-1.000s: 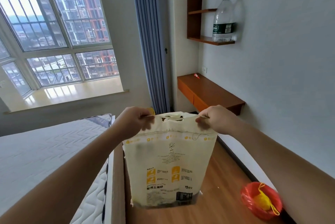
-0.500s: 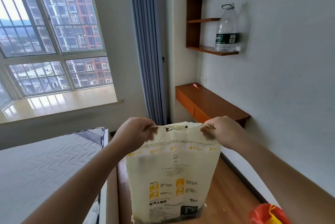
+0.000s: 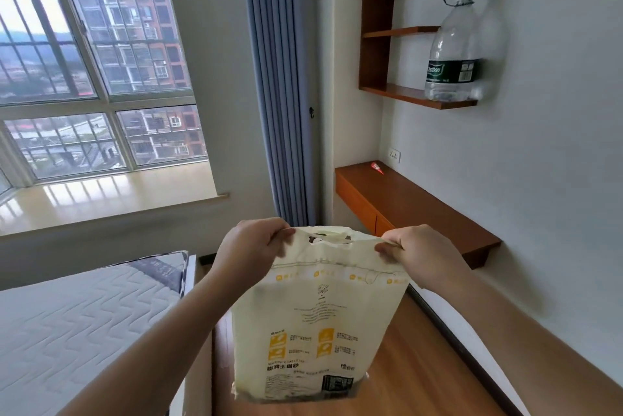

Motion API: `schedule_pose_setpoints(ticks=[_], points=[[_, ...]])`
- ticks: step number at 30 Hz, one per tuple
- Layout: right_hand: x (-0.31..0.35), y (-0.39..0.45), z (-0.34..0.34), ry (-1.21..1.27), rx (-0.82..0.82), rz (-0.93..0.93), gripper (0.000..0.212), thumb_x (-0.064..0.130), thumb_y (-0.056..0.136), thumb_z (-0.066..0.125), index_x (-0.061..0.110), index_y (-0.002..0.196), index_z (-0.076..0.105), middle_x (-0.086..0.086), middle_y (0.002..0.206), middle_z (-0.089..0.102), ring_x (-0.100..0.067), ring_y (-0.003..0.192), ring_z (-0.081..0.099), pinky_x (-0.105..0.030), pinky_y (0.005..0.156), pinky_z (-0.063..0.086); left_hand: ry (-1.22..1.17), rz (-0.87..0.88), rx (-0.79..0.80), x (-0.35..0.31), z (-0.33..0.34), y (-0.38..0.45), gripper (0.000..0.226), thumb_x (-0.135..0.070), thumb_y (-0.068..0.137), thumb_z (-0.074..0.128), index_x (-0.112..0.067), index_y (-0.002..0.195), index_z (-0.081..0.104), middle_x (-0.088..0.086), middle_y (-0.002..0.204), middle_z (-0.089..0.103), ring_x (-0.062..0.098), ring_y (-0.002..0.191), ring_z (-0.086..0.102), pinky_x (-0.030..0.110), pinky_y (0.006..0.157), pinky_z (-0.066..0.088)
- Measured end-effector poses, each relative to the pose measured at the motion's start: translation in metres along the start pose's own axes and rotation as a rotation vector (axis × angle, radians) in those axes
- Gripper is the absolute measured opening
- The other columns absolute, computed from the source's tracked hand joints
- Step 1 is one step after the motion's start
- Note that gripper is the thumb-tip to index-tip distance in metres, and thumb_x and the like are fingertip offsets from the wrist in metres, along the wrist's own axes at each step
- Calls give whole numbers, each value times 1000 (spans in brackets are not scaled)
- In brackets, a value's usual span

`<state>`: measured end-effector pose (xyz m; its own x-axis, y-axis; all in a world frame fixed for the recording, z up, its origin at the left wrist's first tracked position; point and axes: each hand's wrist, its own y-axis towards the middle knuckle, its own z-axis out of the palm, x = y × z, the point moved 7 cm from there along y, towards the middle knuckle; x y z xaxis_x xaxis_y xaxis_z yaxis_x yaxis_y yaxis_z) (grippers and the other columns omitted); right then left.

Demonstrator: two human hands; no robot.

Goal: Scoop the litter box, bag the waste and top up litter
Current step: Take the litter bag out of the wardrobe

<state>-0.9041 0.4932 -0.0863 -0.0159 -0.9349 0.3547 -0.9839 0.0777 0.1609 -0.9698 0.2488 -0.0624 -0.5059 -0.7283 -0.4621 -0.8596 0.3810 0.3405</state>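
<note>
A cream litter bag (image 3: 313,321) with yellow icons and printed text hangs in the air in front of me, above the wooden floor. My left hand (image 3: 251,247) pinches its top left corner. My right hand (image 3: 421,254) pinches its top right corner. The top edge with the cut-out handle is stretched between both hands. The litter box is out of view.
A bare quilted mattress (image 3: 74,321) lies at the left. A wooden wall desk (image 3: 414,210) and shelves (image 3: 397,92) with a large water bottle (image 3: 451,55) line the right wall. Blue curtain (image 3: 279,85) and a window sill (image 3: 101,193) stand ahead.
The view has tilted upward, so the red and yellow object on the floor at lower right has left the frame. Both hands keep the same hold on the bag's top corners.
</note>
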Motion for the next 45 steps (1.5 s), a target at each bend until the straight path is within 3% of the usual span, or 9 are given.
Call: schedule_pose_setpoints(ticks=[4,8,12,16,22,26,31,35,45], points=[[-24,61,12,13,25,-47,27,43,97,48,32,77,63,9,70,65,-7,63,60,-25,55,49,47,-33,-10,12,19,50,27,-20,96,51,-30,75,63,-13,63,64,4,61,57,22,56,40],[-35,119,15,37,89,-108,26,44,97,48,31,85,67,10,74,67,-7,68,62,-27,60,52,53,-104,2,27,24,93,27,-27,97,51,-27,75,66,-13,61,65,6,61,60,30,62,52],[-35,168,14,22,138,-190,30,44,97,48,33,73,62,10,68,63,-8,64,59,-23,55,44,13,-155,-9,46,27,127,26,-27,96,53,-24,74,67,-13,59,66,9,61,61,34,68,55],[-33,206,13,56,76,-253,31,45,93,56,36,64,56,14,59,58,-2,56,54,-15,51,30,-33,-187,7,70,34,160,22,-25,94,56,-22,77,68,-11,63,69,11,62,63,39,72,56],[-34,274,30,67,45,-291,26,48,89,59,28,78,70,12,66,67,-2,59,59,-16,53,33,-112,-201,32,108,46,213,25,-19,95,57,-20,73,69,-8,63,71,11,56,63,36,74,57],[-35,326,49,96,103,-287,28,47,92,56,27,81,72,11,71,70,-2,64,62,-19,58,44,-118,-202,30,139,54,250,28,-19,95,57,-22,69,68,-7,60,69,9,53,60,31,72,56],[-26,394,71,126,169,-262,23,41,96,53,30,84,71,15,75,69,4,66,60,-11,55,36,-122,-215,45,184,56,302,29,-21,95,57,-23,69,68,-7,61,69,11,55,61,31,73,56],[-24,440,86,171,220,-214,21,34,98,53,33,83,69,17,76,67,0,70,61,-16,58,44,-120,-199,59,210,57,341,29,-22,95,57,-26,68,68,-7,61,69,10,55,60,35,72,57],[-35,541,131,111,-20,-286,25,43,96,49,29,97,69,12,79,68,-7,71,62,-28,63,50,-14,-210,7,270,78,432,26,-33,95,55,-29,71,64,-17,64,66,7,66,64,37,70,54]])
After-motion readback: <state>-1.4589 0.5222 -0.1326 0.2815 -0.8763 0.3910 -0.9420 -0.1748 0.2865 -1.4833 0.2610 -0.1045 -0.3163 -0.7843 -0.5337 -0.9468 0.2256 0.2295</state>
